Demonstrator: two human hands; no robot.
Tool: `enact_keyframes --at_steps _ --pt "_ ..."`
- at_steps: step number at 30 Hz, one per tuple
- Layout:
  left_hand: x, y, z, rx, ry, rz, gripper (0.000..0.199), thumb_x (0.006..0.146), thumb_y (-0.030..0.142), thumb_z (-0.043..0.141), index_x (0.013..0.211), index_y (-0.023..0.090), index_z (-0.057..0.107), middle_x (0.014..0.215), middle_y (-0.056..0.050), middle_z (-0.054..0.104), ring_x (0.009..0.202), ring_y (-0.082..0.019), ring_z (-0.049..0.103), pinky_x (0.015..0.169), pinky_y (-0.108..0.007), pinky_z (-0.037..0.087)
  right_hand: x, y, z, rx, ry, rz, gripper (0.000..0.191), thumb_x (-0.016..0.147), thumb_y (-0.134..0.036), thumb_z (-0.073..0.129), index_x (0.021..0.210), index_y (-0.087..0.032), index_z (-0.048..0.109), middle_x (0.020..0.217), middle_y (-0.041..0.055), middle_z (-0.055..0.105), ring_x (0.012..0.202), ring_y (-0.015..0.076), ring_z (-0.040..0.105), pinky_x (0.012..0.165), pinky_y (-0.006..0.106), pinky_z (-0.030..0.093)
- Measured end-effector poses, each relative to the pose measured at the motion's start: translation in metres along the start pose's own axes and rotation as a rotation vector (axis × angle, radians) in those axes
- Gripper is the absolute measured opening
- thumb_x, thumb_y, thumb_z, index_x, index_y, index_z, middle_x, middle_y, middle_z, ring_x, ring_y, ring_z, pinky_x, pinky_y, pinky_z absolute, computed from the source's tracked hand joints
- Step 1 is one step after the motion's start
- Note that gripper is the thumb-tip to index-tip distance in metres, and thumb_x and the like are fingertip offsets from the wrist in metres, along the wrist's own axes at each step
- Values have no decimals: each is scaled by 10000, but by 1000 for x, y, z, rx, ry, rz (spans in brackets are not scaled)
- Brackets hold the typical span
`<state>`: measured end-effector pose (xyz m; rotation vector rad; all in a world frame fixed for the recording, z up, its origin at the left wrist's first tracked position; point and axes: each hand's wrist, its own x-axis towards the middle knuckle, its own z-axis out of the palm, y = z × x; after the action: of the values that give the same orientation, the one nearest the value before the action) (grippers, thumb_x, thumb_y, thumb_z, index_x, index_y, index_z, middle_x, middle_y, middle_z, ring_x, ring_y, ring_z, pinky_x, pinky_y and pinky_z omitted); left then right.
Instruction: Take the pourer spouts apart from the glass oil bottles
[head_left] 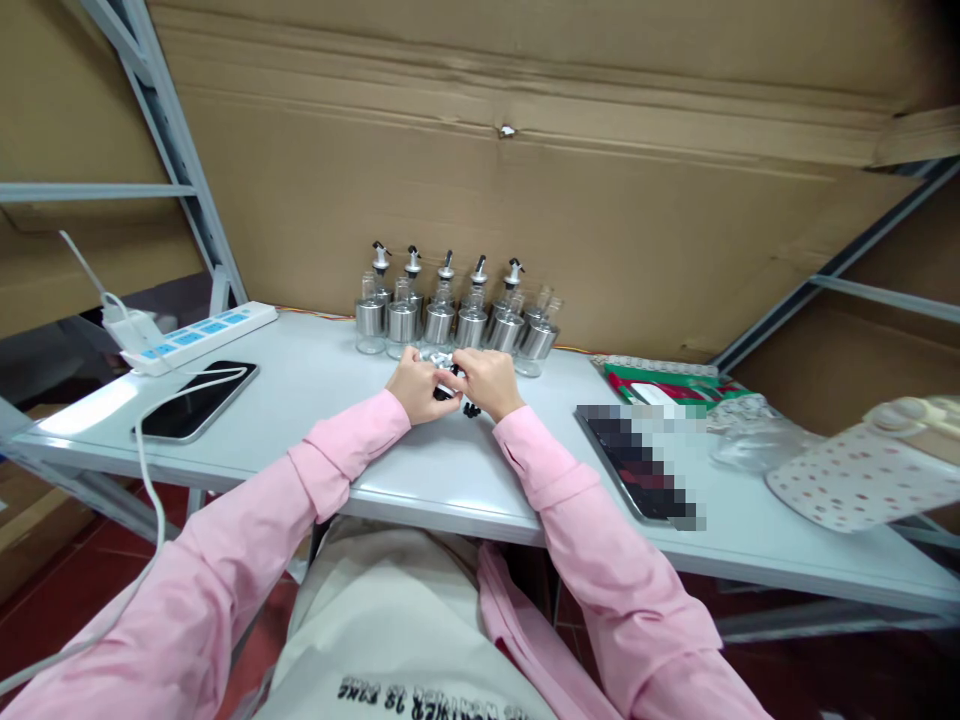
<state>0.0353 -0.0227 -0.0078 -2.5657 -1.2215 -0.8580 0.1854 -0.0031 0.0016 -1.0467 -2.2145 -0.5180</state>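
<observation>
My left hand (414, 390) and my right hand (491, 382) meet over the middle of the table, fingers closed and pinching. Between them is a small silver-and-black bottle pourer (441, 360), mostly covered by the fingers. Small black ridged pieces (471, 410), perhaps stoppers, lie on the table beneath my right hand. Just beyond the hands stand several glass oil bottles (470, 326) with steel sleeves, in two rows. The front ones have bare glass necks. Several in the back row carry silver pourers (478, 270) with black tips.
On the left of the white table (442, 490) are a power strip (206, 335), a phone (199, 400) and a white cable (154, 490). A partly blurred phone (622, 460), plastic packaging (757, 442) and a dotted cup (862, 480) lie right. Cardboard (585, 220) walls the back.
</observation>
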Motion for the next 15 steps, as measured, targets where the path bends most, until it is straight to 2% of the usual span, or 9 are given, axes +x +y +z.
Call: enact_keyframes --at_steps 5,10,15 --pt "0 0 -3 -73 -16 52 318 782 429 475 640 182 618 589 -31 630 569 -156 494 738 -374 285 0 1 -2 -20 3 -72 615 886 -607 210 640 -173 571 565 45 545 490 129 409 530 281 192" --pt "-1 -3 -5 -56 41 116 337 772 421 469 540 178 494 529 -16 573 548 -151 490 729 -376 285 0 2 -2 22 60 -82 640 834 -685 206 705 -166 557 587 41 524 514 143 426 543 276 231" --pt "0 -6 -1 54 88 26 203 656 347 509 539 185 474 516 -19 570 539 -163 497 719 -385 293 0 -1 -4 40 55 -83 635 798 -718 251 723 -171 564 574 27 517 510 141 440 539 275 242"
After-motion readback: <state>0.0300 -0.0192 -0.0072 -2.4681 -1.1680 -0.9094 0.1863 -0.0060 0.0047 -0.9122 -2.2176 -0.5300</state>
